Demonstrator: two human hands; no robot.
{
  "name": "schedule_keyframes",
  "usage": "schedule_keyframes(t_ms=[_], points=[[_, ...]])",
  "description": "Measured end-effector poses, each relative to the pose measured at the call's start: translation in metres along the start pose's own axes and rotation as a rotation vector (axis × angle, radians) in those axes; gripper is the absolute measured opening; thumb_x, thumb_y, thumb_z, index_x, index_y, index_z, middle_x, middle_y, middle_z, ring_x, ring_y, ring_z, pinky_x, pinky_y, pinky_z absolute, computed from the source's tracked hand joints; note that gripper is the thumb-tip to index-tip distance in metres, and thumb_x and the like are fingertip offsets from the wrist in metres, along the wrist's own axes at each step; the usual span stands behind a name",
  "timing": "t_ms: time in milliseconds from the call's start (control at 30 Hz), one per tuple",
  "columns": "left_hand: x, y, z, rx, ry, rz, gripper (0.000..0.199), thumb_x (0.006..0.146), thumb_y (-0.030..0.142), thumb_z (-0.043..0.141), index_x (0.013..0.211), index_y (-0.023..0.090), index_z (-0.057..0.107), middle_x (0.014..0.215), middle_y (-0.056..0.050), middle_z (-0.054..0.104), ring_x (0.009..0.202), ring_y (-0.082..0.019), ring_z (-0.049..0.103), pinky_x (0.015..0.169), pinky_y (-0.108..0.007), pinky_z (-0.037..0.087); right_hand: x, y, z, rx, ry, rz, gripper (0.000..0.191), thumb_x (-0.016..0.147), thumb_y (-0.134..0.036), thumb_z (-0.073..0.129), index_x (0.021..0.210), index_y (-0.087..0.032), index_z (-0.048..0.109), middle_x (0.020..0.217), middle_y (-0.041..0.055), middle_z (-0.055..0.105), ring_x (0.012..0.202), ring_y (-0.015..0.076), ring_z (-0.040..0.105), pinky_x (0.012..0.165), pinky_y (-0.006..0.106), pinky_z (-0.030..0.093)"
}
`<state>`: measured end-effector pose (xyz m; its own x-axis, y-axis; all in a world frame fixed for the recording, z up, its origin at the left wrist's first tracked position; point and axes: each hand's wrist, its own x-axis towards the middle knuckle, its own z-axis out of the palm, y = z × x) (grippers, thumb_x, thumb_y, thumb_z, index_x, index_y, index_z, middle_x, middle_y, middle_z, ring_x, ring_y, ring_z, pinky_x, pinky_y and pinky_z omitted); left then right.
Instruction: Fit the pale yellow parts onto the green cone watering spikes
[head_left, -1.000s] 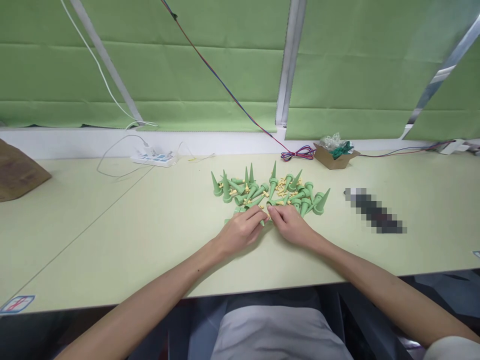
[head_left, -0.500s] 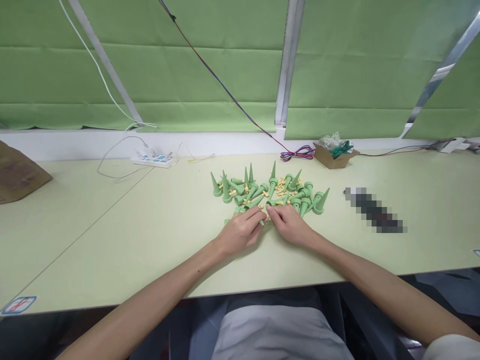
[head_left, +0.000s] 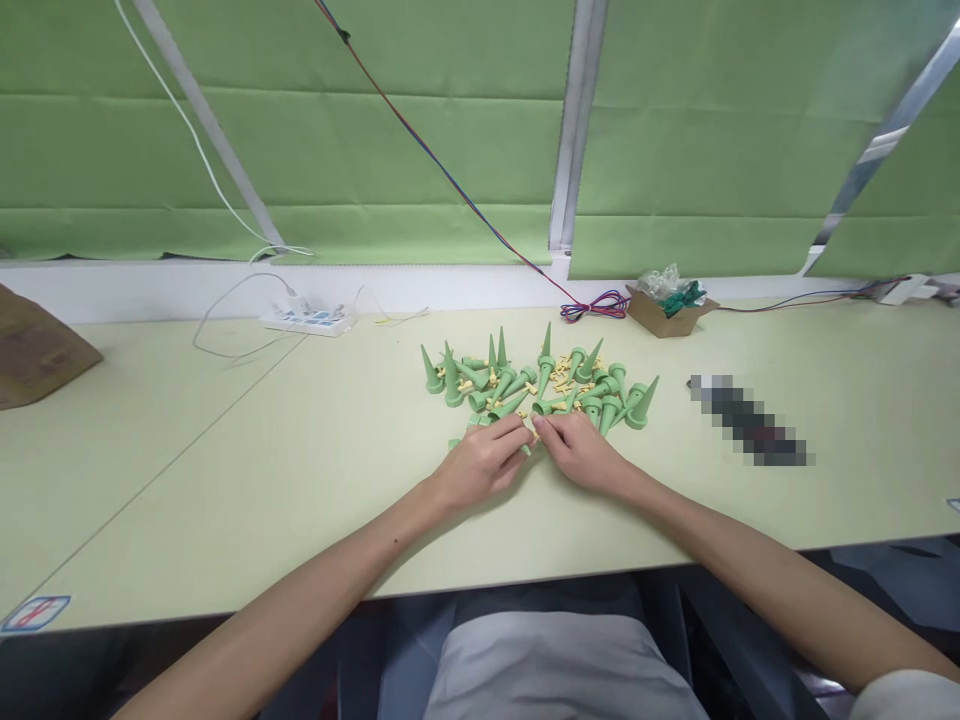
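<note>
My left hand is closed around a green plastic cone, mostly hidden by the fingers; a bit of green shows under the fingertips. Facing it, my right hand pinches with thumb and forefinger at a small yellow plastic piece between the two hands. Just beyond the fingers lies a pile of green plastic cones with wide collars, some standing point up like the cone on the left, others on their sides. Small yellow T-shaped pieces are scattered among them.
A small cardboard box with clear and green plastic stands at the back right. A blurred-out dark object lies to the right. A white power strip, bundled red-blue wire and a brown paper bag are around the table.
Both hands stay almost in place, fingertips together. Slightly more of the yellow piece shows between them; the pile looks the same.
</note>
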<state>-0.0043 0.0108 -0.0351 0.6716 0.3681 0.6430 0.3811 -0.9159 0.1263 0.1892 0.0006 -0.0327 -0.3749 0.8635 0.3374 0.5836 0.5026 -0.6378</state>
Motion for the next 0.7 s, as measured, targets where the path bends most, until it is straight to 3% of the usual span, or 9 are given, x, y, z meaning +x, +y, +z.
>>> schedule_keyframes(t_ms=[700], points=[[0.0035, 0.0016, -0.0001, -0.097, 0.018, -0.011, 0.012, 0.092, 0.010, 0.049, 0.086, 0.018, 0.055, 0.077, -0.003, 0.056, 0.067, -0.014, 0.052, 0.060, -0.023, 0.041, -0.0018, 0.0003, 0.0002, 0.018, -0.012, 0.013, 0.045, 0.102, -0.040, 0.030, 0.062, -0.021, 0.029, 0.055, -0.0040, 0.032, 0.053, 0.0118, 0.029, 0.057, 0.029, 0.024]])
